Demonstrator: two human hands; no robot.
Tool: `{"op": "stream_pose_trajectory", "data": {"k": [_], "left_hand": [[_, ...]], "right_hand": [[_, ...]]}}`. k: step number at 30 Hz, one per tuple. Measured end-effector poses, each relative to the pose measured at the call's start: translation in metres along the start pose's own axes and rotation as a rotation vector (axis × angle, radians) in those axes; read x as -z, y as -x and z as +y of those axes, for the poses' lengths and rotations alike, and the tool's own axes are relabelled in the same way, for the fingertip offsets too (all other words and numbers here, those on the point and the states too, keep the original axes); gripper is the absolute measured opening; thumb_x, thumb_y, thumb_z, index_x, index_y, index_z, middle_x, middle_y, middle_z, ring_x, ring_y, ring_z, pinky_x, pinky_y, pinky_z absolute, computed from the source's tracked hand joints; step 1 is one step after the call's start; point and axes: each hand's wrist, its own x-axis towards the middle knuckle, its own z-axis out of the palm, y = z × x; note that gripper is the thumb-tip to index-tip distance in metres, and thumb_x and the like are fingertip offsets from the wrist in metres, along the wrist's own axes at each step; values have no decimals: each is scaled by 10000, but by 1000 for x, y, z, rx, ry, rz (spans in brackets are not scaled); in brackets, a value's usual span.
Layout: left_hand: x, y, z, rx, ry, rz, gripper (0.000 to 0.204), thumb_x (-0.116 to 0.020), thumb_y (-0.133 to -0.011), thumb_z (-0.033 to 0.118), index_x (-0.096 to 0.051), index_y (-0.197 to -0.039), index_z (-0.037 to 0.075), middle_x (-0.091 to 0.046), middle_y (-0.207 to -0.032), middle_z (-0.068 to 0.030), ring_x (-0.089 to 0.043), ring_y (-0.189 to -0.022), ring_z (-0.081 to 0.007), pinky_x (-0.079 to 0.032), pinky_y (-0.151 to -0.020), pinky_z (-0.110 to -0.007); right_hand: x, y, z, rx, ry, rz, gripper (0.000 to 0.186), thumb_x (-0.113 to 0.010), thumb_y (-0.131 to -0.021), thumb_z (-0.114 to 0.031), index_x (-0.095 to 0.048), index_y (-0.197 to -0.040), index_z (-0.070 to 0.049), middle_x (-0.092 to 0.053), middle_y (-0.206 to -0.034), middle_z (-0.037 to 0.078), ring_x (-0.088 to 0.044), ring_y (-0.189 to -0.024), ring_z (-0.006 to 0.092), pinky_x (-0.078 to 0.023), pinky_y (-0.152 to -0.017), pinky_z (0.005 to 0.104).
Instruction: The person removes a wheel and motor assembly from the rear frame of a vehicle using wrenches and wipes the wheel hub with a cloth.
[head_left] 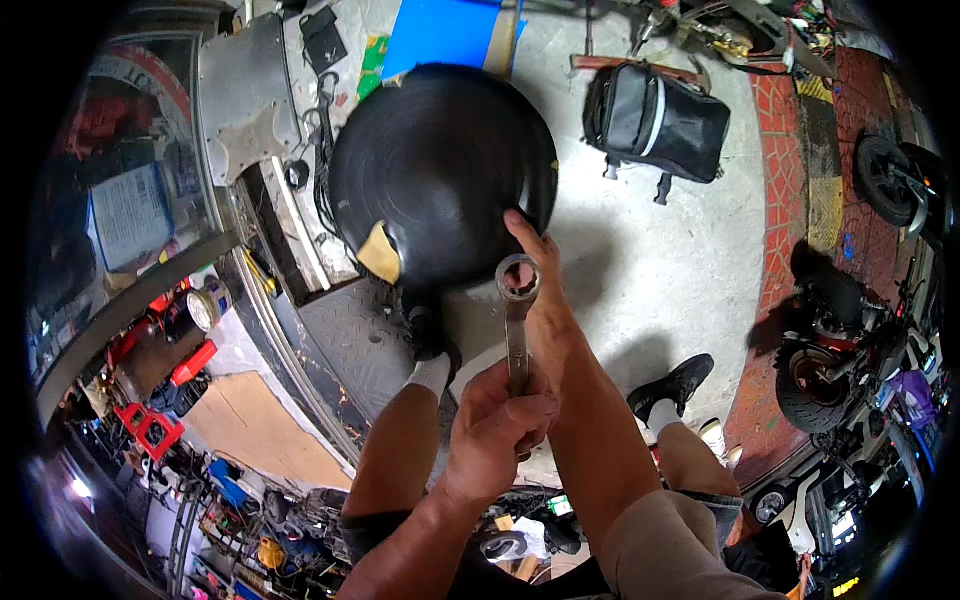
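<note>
Over the pale floor [680, 270], the left hand [497, 425] is closed around the wrench [517, 345], whose ring end juts beyond the fist toward the black round seat [440, 170]. I cannot tell whether the right hand [547, 272] grips anything.

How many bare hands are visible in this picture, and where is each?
2: the left hand grips a shiny metal ring wrench; the right hand, partly hidden behind it, is at the edge of the round black seat. Others might be hidden.

Stool [440, 170] beyond wrench [517, 345], bag [655, 125] to stool's right, motorcycle [825, 375] farther right
</note>
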Motion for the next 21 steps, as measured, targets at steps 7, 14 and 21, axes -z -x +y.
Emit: {"op": "stream_pose_trajectory", "data": {"k": [7, 14, 21], "left_hand": [[-10, -6, -14, -22, -19, -137, 146, -621, -876, 166, -527, -826, 66, -478, -667, -21, -382, -552, -86, -268, -505, -263], [-59, -22, -38, -116, -330, -306, 229, -667, -996, 253, -583, -881, 74, -506, -719, 27, -445, -669, -56, -337, -583, -263], [-93, -28, -68, -77, -861, -427, 499, -550, -1051, 506, -653, -884, 47, -566, -753, -9, -506, -718, -83, -417, -639, -283]], "right_hand": [[207, 77, -52, -50, -61, -239, 513, -713, -952, -322, -614, -1351, -14, -692, -1297, 110, -670, -1177, 243, -514, -1067, 409], [346, 120, -49, -174, 785, -267, 489, -913, -721, -187, -732, -1122, 26, -749, -1021, 96, -720, -869, 227, -598, -787, 386], [327, 78, 43, 61, 1269, -519, 364, -808, -796, -227, -707, -1081, -25, -721, -967, 80, -653, -863, 217, -538, -858, 392]]}}
